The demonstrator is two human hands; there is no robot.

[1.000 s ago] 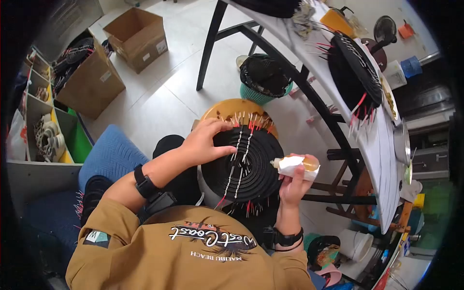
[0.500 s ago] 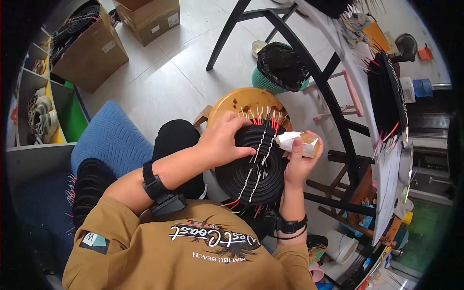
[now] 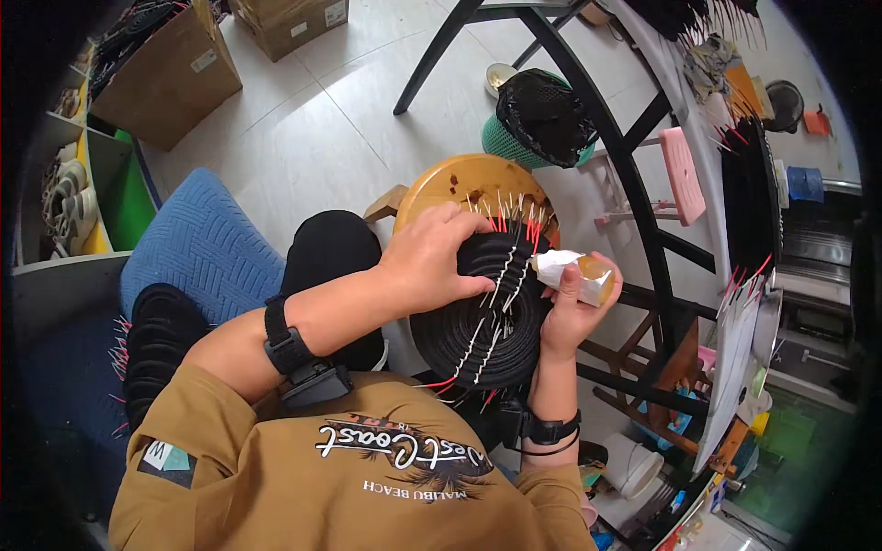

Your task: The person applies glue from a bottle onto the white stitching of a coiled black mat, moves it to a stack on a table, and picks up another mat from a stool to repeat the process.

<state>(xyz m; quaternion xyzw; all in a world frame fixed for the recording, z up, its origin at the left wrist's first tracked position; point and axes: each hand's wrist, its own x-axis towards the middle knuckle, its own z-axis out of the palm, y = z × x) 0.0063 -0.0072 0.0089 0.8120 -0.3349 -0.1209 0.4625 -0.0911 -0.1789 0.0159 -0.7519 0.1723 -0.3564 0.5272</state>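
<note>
A thick round coil of black cord [image 3: 450, 335] rests tilted in front of my lap, against a round wooden stool [image 3: 432, 193]. Rows of white, knobbly lines cross its face, and red and white wire ends stick out at its top and bottom. My left hand [image 3: 427, 253] grips the coil's upper left part, fingers over the top edge and thumb on the face. In my right hand [image 3: 574, 317] is a squeeze bottle [image 3: 579, 275] with a white wrap and yellowish contents. Its tip points left, at the coil's upper right; whether it touches cannot be made out.
Beyond the stool stands a green bin [image 3: 514, 138] with a black bag. A black-legged table [image 3: 634, 184] on the right carries more black bundles [image 3: 749, 184]. To the left are a blue cushion [image 3: 207, 248], another black coil [image 3: 161, 354], a shoe shelf [image 3: 101, 197] and a cardboard box [image 3: 175, 83].
The view has shifted slightly. My left hand and the bottle in my right hand sit a little further right in the picture; both grips look the same.
</note>
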